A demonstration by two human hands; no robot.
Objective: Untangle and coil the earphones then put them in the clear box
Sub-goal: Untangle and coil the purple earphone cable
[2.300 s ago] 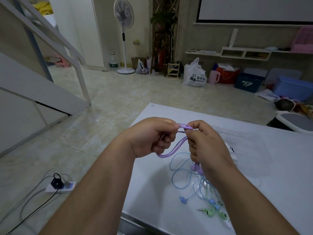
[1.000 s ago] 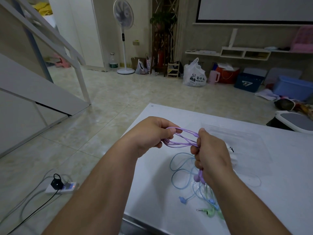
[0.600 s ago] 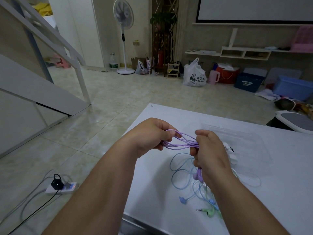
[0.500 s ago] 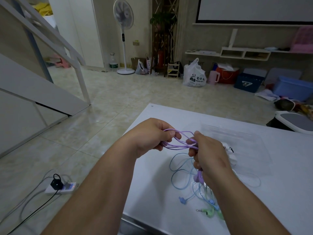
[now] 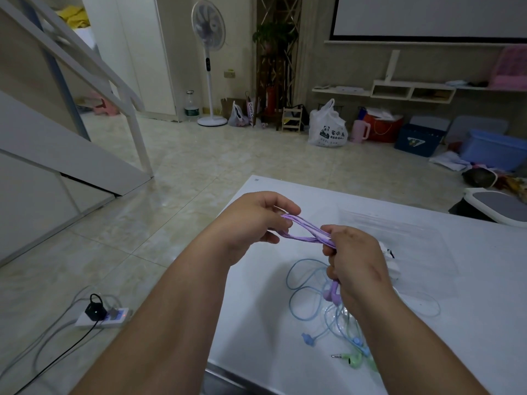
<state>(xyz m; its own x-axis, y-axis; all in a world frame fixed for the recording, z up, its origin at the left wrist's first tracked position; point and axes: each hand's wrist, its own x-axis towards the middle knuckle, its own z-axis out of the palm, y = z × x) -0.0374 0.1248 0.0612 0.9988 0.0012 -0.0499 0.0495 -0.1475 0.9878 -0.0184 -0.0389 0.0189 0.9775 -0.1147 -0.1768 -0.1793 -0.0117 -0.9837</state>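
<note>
Purple earphones are stretched as several looped strands between my two hands above the white table. My left hand grips one end of the loops with curled fingers. My right hand grips the other end, and the purple earbuds hang below its palm. The clear box lies on the table just behind my right hand. A tangle of blue earphones and green earphones lies on the table under my right forearm.
The table's left edge runs close to my left wrist, with tiled floor beyond it. A power strip with cables lies on the floor at the left. A white-rimmed grey object sits past the table's far right corner.
The purple cord went from a single loop between my hands to several wound strands. My right hand has shifted slightly right and down, pulling the bundle taut.
</note>
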